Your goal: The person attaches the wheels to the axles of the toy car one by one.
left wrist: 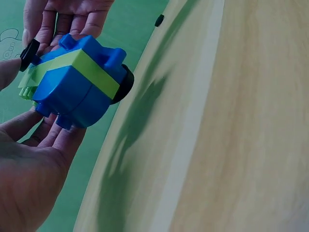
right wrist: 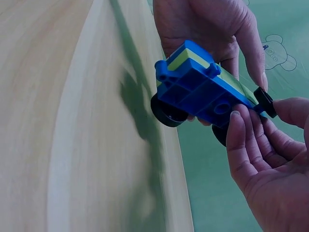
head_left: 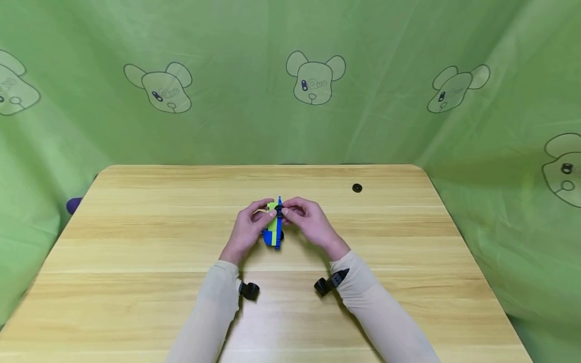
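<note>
A blue and lime-green toy car (head_left: pixel 273 229) is held above the table, tilted, its blue underside (right wrist: pixel 198 94) facing the right wrist camera. My left hand (head_left: pixel 247 228) grips the car's body, fingers around its lime-green side. A black toy wheel (right wrist: pixel 264 102) stands at a blue axle stub at one end; whether it is fully seated cannot be told. My right hand (head_left: pixel 313 222) pinches that wheel with its thumb, its other fingers against the underside. The left thumb also touches the wheel's edge. Two black wheels, one of them the nearer wheel (right wrist: pixel 168 110), sit along the car's other side.
Another black wheel (head_left: pixel 357 188) lies loose on the wooden table (head_left: pixel 136 282), toward the back right. Behind the table hangs a green curtain (head_left: pixel 245 121) with bear-head drawings. Something purple (head_left: pixel 74 205) shows past the left table edge.
</note>
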`<state>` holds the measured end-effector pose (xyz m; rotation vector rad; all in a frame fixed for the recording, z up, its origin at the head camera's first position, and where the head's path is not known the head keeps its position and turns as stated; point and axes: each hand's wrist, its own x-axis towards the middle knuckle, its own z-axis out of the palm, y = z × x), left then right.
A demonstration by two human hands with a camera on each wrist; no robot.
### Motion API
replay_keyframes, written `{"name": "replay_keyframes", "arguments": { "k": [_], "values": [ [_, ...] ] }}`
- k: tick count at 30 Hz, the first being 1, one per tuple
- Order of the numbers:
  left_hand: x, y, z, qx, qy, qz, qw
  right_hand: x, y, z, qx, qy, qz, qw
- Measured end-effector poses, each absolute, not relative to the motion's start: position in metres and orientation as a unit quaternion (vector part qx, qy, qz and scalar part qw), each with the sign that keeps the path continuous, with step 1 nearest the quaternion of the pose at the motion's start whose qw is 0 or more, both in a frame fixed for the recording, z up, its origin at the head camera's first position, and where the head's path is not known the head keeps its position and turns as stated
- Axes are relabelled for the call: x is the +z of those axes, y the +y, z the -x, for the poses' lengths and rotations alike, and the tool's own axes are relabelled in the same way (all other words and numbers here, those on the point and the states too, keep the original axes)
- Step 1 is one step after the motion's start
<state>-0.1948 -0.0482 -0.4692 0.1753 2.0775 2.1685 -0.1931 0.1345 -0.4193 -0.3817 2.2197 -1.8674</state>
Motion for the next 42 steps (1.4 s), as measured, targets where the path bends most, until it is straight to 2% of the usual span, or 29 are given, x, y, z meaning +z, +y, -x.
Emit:
{"name": "replay_keyframes", "arguments": {
  "k": [8,16,26,37,42],
  "values": [
    [-0.471,-0.047,0.196,0.714,0.694,-0.057,0.069,-0.407,0.13,0.186,-0.632,0.757,0.132,0.098],
    [-0.468,-0.046,0.196,0.719,0.688,-0.056,0.079,-0.44,0.136,0.204,-0.642,0.75,0.133,0.087],
    [-0.473,-0.046,0.2,0.739,0.67,-0.045,0.058,-0.435,0.136,0.206,-0.606,0.776,0.137,0.11],
    [-0.44,-0.045,0.185,0.733,0.673,-0.068,0.069,-0.436,0.137,0.208,-0.655,0.738,0.117,0.115],
    [-0.44,-0.045,0.184,0.732,0.675,-0.07,0.062,-0.436,0.135,0.209,-0.664,0.729,0.116,0.118]
  ]
}}
